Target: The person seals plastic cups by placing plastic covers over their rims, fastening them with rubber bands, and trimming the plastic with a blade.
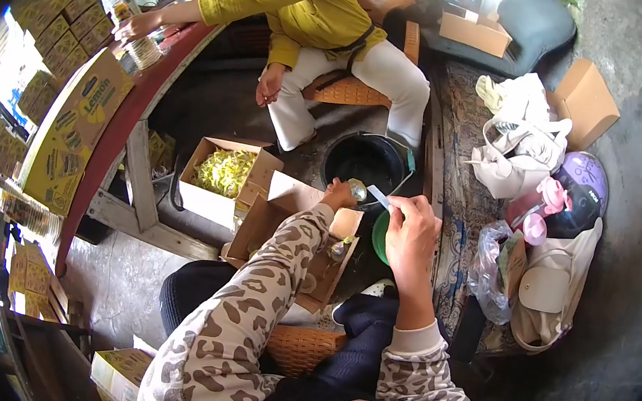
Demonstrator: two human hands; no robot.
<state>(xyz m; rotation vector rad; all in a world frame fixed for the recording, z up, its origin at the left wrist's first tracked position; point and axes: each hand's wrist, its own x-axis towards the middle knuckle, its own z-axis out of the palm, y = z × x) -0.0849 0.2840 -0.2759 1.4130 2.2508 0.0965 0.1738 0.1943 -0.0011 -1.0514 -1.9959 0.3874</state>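
My left hand (pixel 340 195) is closed around a small clear bottle (pixel 357 189), held just over the near rim of the black bucket (pixel 337 145). My right hand (pixel 411 230) pinches a narrow white strip (pixel 378 197) between thumb and fingers; its tip points toward the bottle. Below the right hand a green tub (pixel 380 243) is partly hidden. An open cardboard box (pixel 256 229) stands under my left forearm. Near its right side sits another small bottle (pixel 339 248) with a yellowish top. What else the box holds is mostly covered by my arm.
A carton of yellow-green pieces (pixel 224 172) stands ahead left. A co-worker in a yellow-green top (pixel 303 8) sits opposite, reaching to the red-edged table (pixel 157 75). Bags (pixel 521 148) and a purple-black helmet (pixel 583 183) lie on the patterned bench (pixel 464 138) at right.
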